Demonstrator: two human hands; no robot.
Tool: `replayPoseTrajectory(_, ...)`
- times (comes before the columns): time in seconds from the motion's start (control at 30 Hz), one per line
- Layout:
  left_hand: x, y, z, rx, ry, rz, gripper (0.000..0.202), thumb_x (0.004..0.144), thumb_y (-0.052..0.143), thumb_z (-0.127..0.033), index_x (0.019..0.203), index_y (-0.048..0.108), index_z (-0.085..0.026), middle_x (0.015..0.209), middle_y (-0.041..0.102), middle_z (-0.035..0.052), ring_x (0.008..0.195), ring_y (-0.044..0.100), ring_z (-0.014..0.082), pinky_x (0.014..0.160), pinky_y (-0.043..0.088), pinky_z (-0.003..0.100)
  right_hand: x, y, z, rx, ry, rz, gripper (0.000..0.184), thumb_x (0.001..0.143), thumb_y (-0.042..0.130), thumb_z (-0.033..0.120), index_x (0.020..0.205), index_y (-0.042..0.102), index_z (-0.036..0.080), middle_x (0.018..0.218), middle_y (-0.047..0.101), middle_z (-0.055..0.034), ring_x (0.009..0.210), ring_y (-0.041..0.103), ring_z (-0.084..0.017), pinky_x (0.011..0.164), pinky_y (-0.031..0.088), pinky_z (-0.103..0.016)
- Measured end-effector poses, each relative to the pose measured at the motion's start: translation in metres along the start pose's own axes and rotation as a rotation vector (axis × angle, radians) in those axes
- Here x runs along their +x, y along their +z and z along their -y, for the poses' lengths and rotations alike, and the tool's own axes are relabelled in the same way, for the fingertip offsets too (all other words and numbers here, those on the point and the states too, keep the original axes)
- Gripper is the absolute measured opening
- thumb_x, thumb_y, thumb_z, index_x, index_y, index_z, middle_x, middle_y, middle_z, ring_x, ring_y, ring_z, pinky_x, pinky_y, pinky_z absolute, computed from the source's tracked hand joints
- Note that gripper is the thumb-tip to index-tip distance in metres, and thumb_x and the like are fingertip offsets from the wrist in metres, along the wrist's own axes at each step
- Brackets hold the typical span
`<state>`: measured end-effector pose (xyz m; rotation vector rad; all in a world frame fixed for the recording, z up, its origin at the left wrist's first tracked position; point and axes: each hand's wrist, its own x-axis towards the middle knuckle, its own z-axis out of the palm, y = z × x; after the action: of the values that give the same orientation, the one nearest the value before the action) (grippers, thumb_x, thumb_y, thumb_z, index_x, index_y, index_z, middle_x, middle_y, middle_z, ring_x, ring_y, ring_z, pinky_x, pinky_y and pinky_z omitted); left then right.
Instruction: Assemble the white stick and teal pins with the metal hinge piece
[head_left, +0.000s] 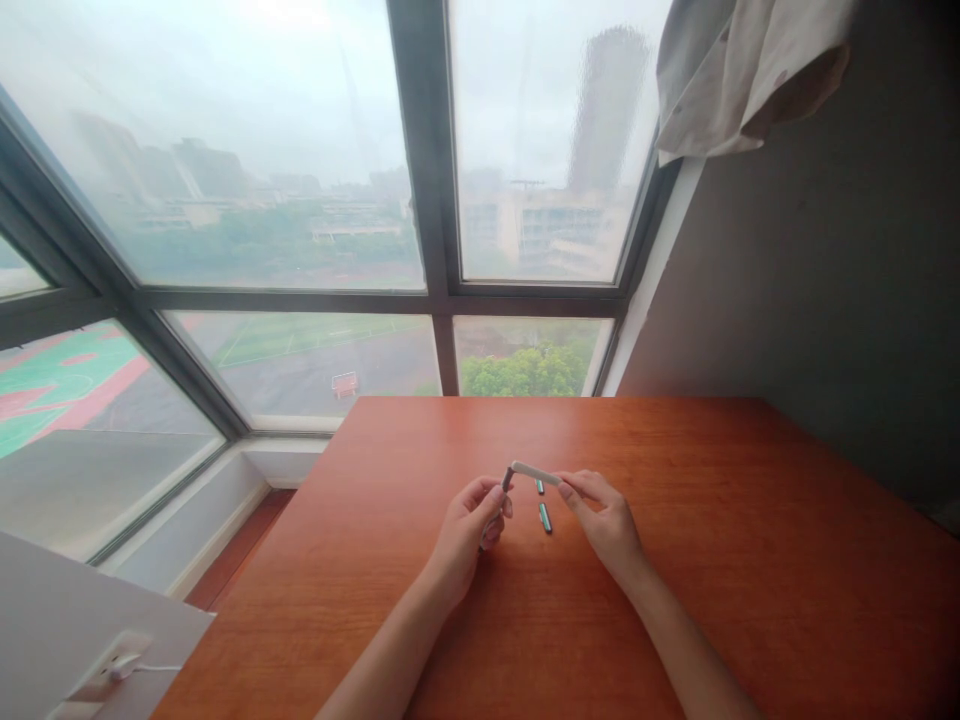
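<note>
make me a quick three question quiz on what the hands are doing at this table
1. True or false: the left hand and right hand each grip an end of the slim white rod.
2. How many small green cylinders lie on the reddish-brown wooden table?
3. The green cylinders lie: A) between the hands, B) at the window edge, C) by the wall.
Key: 1 true; 2 two; 3 A.

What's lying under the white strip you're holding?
Below the white strip, pinched between the left hand and right hand, two small green cylinders lie on the table. The farther one is partly covered by the strip.
</note>
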<state>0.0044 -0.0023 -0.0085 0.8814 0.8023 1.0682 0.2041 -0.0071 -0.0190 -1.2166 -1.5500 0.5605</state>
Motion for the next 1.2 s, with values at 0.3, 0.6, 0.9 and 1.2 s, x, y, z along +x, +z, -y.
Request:
replayPoseTrajectory(0.3,-0.0003,0.0014,-0.0016,-0.051,-0.006,-0.014,0.032,0.075,0.067,-0.043,0.088,0.058,-0.016,0.066,0.054,-0.0027,0.041,0.029,0.0019,0.039,0.014,0.018,0.0002,-0.0014,-0.0050,-0.051,0.009,-0.020,0.027,0.086,0.056,0.042,0.093,0.072,0.022,0.088,0.069,-0.0069,0.082,0.060,-0.022,0.076,0.048,-0.035)
replayPoseTrajectory(0.6,0.0000,0.0023,-0.0035,-0.073,-0.023,-0.042,0.036,0.070,0.071,-0.044,0.088,0.059,-0.016,0.065,0.054,-0.0031,0.040,0.030,0.0019,0.038,0.014,0.017,0.0010,-0.0027,-0.0073,-0.037,0.023,-0.008,0.027,0.085,0.055,0.043,0.092,0.072,0.023,0.087,0.069,-0.0071,0.082,0.060,-0.022,0.075,0.048,-0.035)
replayPoseTrajectory(0.9,0.0007,-0.0003,-0.0037,-0.066,-0.009,-0.039,0.033,0.072,0.070,-0.042,0.089,0.060,-0.016,0.065,0.054,-0.0030,0.040,0.031,0.0020,0.038,0.016,0.018,0.0004,-0.0024,-0.0067,0.000,0.050,-0.002,0.029,0.085,0.056,0.044,0.093,0.072,0.022,0.087,0.070,-0.0072,0.083,0.061,-0.023,0.075,0.049,-0.035)
replayPoseTrajectory(1.2,0.0011,-0.0002,-0.0022,0.001,0.018,-0.037,0.034,0.072,0.069,-0.044,0.086,0.060,-0.015,0.066,0.057,-0.0012,0.041,0.033,0.0030,0.039,0.019,0.018,0.0010,-0.0030,-0.0040,0.028,0.059,0.024,0.031,0.084,0.056,0.046,0.092,0.072,0.021,0.087,0.071,-0.0078,0.084,0.062,-0.024,0.074,0.050,-0.035)
